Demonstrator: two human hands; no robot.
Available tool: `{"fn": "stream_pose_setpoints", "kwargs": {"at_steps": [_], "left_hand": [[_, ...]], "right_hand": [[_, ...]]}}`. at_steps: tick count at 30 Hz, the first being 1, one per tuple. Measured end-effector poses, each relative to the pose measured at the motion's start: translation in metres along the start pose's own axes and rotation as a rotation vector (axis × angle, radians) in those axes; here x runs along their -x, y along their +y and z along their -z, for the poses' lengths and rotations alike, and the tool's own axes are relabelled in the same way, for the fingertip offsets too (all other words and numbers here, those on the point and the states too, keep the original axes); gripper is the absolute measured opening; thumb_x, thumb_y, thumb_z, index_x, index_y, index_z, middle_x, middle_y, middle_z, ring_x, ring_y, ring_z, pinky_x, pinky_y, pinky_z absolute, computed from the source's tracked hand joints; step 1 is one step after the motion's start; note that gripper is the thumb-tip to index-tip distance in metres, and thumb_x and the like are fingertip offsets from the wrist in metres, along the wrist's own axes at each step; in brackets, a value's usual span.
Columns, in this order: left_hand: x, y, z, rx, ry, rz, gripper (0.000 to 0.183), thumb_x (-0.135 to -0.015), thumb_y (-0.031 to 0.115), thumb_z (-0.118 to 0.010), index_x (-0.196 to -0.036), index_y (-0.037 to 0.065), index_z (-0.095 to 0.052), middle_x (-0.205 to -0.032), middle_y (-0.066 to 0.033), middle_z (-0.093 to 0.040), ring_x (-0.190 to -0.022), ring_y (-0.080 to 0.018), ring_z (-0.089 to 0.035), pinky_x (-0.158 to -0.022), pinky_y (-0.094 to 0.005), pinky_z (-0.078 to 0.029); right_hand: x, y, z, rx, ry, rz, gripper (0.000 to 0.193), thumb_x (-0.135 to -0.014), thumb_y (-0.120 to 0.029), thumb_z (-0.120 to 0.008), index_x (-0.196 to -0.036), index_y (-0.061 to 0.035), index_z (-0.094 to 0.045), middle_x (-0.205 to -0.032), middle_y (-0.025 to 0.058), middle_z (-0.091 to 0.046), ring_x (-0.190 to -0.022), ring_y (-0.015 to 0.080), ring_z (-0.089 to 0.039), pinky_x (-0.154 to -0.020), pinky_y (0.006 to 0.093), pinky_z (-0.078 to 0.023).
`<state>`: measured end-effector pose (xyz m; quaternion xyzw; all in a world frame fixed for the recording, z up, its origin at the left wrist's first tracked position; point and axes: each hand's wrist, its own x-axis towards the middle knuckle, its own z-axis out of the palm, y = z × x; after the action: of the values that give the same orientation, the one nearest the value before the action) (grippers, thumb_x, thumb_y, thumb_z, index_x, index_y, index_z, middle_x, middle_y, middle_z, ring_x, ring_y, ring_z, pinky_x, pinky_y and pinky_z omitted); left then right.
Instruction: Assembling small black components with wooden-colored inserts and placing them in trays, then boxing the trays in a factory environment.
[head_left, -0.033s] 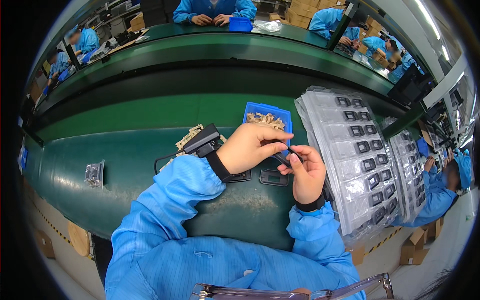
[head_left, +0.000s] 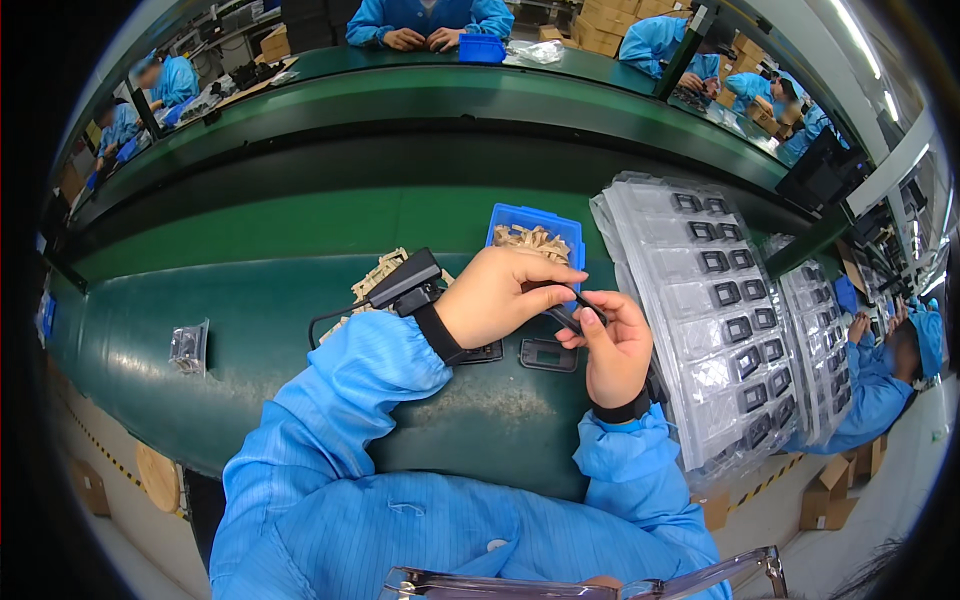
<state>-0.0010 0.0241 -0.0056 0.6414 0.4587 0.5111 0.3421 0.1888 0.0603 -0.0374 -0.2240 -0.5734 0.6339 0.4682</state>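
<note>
My left hand [head_left: 503,298] and my right hand [head_left: 617,350] meet over the table, in front of a blue bin [head_left: 574,232]. Between them is a small black plastic part [head_left: 562,318], pinched by the fingertips of both; fingers hide much of its shape. Just below it, a black rectangular frame [head_left: 548,367] lies flat on the green table. Another black part [head_left: 488,354] shows partly from under my left wrist. Tan strip-like pieces [head_left: 530,240] fill the bin, and more pale pieces [head_left: 378,272] are heaped behind my left wrist.
Clear plastic trays [head_left: 665,300] holding rows of black frames are stacked at the right. A small clear bag [head_left: 188,348] with dark contents lies at the left. A black device [head_left: 405,280] with a cable sits on my left wrist. Co-workers in blue sit across a raised ledge [head_left: 400,100].
</note>
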Motion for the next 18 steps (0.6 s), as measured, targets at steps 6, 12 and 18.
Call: {"fn": "stream_pose_setpoints", "kwargs": {"at_steps": [6, 12, 18], "left_hand": [[0.001, -0.005, 0.0, -0.178, 0.055, -0.231, 0.02, -0.086, 0.005, -0.069, -0.106, 0.003, -0.073, -0.096, -0.0122, -0.073, -0.089, -0.022, -0.071, -0.079, -0.0299, -0.054], [0.007, -0.003, -0.012, -0.308, 0.145, -0.328, 0.016, -0.087, 0.005, -0.068, -0.102, 0.002, -0.073, -0.092, -0.0124, -0.073, -0.084, -0.0225, -0.071, -0.074, -0.0302, -0.055], [0.008, 0.01, -0.005, -0.132, -0.004, 0.056, 0.015, -0.088, 0.007, -0.068, -0.099, -0.002, -0.073, -0.083, -0.0097, -0.073, -0.077, -0.0105, -0.067, -0.067, -0.0248, -0.053]], "right_hand": [[0.0, 0.003, 0.0, 0.059, 0.043, 0.128, 0.019, -0.095, -0.002, -0.061, -0.113, 0.0045, -0.061, -0.1, 0.0117, -0.064, -0.078, 0.0178, -0.068, -0.068, 0.0257, -0.056], [0.004, -0.001, -0.001, 0.125, 0.099, 0.153, 0.017, -0.096, -0.004, -0.06, -0.11, 0.0047, -0.064, -0.092, 0.0107, -0.066, -0.07, 0.0156, -0.067, -0.06, 0.0226, -0.055], [0.0, -0.005, 0.004, 0.064, 0.158, -0.055, 0.022, -0.101, -0.015, -0.055, -0.108, 0.0032, -0.065, -0.083, 0.0089, -0.066, -0.057, 0.012, -0.062, -0.051, 0.0197, -0.05]]}}
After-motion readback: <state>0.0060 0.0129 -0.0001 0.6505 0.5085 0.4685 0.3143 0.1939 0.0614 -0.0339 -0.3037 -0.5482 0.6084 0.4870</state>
